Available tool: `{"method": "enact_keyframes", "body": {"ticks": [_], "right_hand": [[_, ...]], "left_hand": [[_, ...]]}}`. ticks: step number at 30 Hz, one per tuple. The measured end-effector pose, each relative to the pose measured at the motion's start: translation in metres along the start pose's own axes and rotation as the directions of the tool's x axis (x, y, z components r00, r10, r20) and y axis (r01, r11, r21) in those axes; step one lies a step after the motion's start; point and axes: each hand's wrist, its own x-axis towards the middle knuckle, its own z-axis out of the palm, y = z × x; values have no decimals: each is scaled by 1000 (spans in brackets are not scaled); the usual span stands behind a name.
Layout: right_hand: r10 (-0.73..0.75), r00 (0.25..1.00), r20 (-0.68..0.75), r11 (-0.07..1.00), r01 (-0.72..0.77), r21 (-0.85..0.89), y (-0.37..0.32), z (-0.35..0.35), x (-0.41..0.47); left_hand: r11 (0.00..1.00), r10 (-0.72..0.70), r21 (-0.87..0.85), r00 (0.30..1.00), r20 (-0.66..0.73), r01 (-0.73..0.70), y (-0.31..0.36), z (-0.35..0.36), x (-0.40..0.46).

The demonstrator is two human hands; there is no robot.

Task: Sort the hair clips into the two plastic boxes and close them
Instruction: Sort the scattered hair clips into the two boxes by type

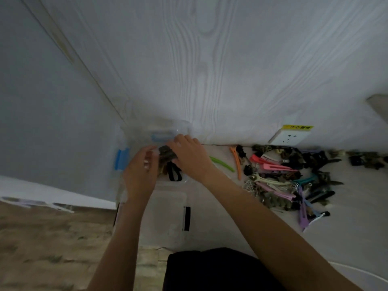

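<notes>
A clear plastic box with blue latches (121, 159) stands at the table's far left corner by the wall; dark claw clips (167, 154) lie in it. My left hand (142, 171) and my right hand (189, 156) are both over this box, fingers curled around the dark clips. A second clear box with black latches (168, 211) sits nearer to me, its lid on. A heap of hair clips (294, 175) in dark, pink, purple and teal covers the table to the right, with a green clip (222, 163) and an orange clip (237, 162) apart from it.
A white wall socket with a yellow label (287, 136) is on the wall behind the heap. The table's left edge drops to a brown floor (42, 238). A white cable (357, 271) runs at the lower right.
</notes>
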Motion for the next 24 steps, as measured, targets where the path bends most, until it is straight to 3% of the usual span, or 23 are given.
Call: {"method": "enact_keyframes", "body": {"ticks": [4,8,10,13,15,19,21,24], "right_hand": [[65,991,-114,976,-40,213,35,-15,-70],[313,943,-114,942,-293,162,98,-14,-151],[437,890,-130,898,-424,115,127,-13,-179],[679,716,-162,734,-653,187,168,-15,-206],[759,639,-129,651,-733,198,194,-15,-209],[766,642,31,633,-762,133,238,-12,-203],[744,661,102,649,-750,128,243,-6,-199],[695,715,81,705,-699,119,230,5,-196]], "left_hand": [[959,250,-162,963,98,-233,33,23,-13],[936,336,-239,858,388,-258,66,74,-28],[933,356,-247,780,515,-262,73,102,-34],[936,346,-185,680,647,-301,85,147,-37],[912,369,-138,624,689,-387,95,174,-35],[846,373,-27,556,743,-532,119,223,-29],[836,308,71,572,760,-544,122,240,-28],[825,304,114,605,736,-554,113,249,-28]]}}
